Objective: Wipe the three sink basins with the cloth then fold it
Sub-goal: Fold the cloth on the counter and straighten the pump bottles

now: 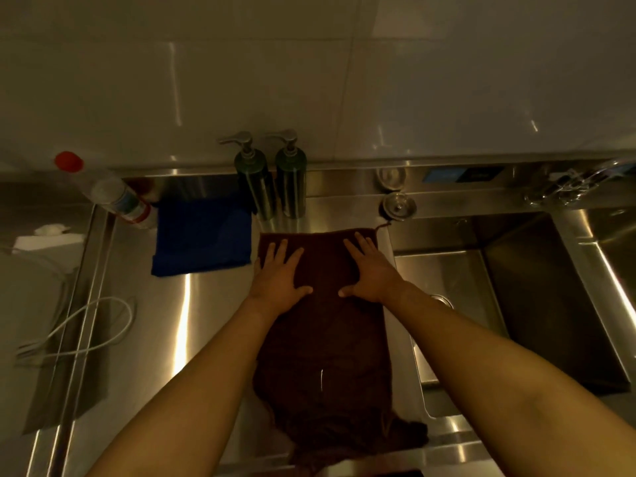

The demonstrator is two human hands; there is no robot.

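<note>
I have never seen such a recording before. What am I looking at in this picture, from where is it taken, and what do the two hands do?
There is no machine here: a person wears a camera on the head, so you look down along both arms. The surface is a steel counter with a sink basin on the right. The left hand and the right hand lie flat, fingers straight, pressing on a dark brown cloth spread on the counter. Nothing is gripped. Beside it lies a blue cloth. Behind stand two pump bottles, and a bottle with a red cap at the far left.
</note>
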